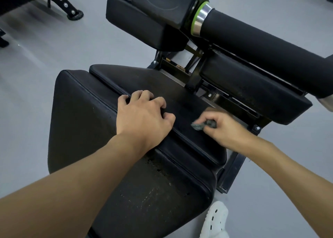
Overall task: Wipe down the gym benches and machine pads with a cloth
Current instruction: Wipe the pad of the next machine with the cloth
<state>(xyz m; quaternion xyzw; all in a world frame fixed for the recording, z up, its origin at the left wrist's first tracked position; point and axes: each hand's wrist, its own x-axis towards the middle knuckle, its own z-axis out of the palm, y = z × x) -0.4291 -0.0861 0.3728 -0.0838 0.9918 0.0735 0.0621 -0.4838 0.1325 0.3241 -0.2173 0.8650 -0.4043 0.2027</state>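
Just one view — worn on the head, looking forward and down. Up close to the black seat pad, near enough for the left hand and right hand in the middle. Wide and a bit bent at the edges — grey floor all around, white shoe at the bottom.

Right hand motion-blurred; cloth mostly hidden inside, perhaps grey; left hand fingertips tucked unseen.
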